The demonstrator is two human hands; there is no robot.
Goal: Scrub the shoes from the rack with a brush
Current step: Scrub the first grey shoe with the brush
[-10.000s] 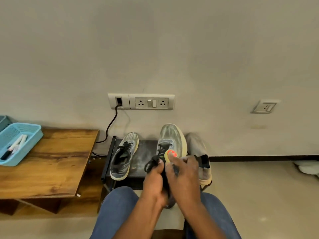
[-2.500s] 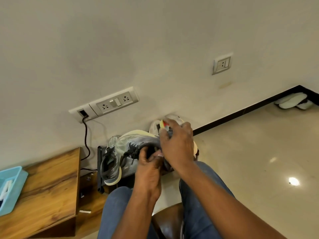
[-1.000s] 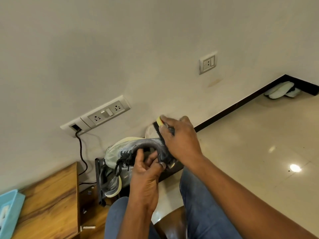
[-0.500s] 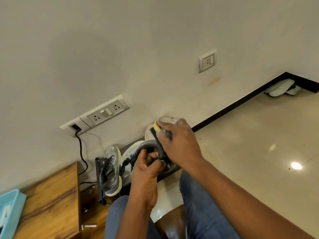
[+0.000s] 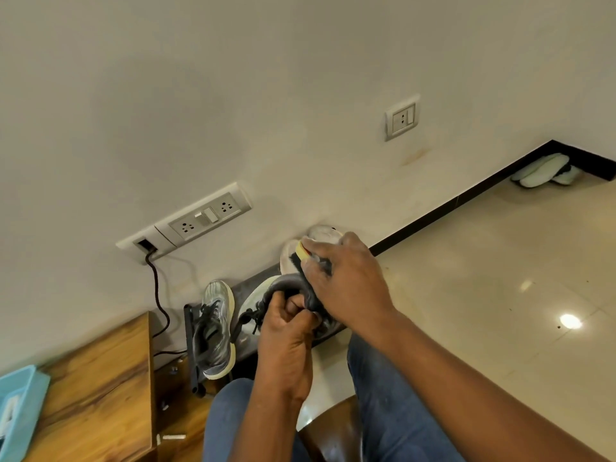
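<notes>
The person wears blue denim jeans (image 5: 393,411) over both legs, the forearms bare with no sleeves, watch or bands in sight, and the left hand (image 5: 286,331) and right hand (image 5: 346,285) are bare, ungloved and ringless.

Single head-worn view, wide-angle, rolled to one side.

Camera sits at the seated person's head and looks forward and down over the jeans-clad knees (image 5: 393,425) toward the base of the wall (image 5: 233,95). Horizon is tilted: the black skirting (image 5: 466,201) and the socket strip (image 5: 200,220) both climb toward frame right. Nearest to the lens are the forearms, entering from the bottom edge; left hand (image 5: 286,331) and right hand (image 5: 346,285) meet just below frame centre, close in. Wall fills the upper half, tiled floor (image 5: 516,278) the right side, wooden table (image 5: 100,388) the lower left corner (only one view, so no overlap to record).
</notes>
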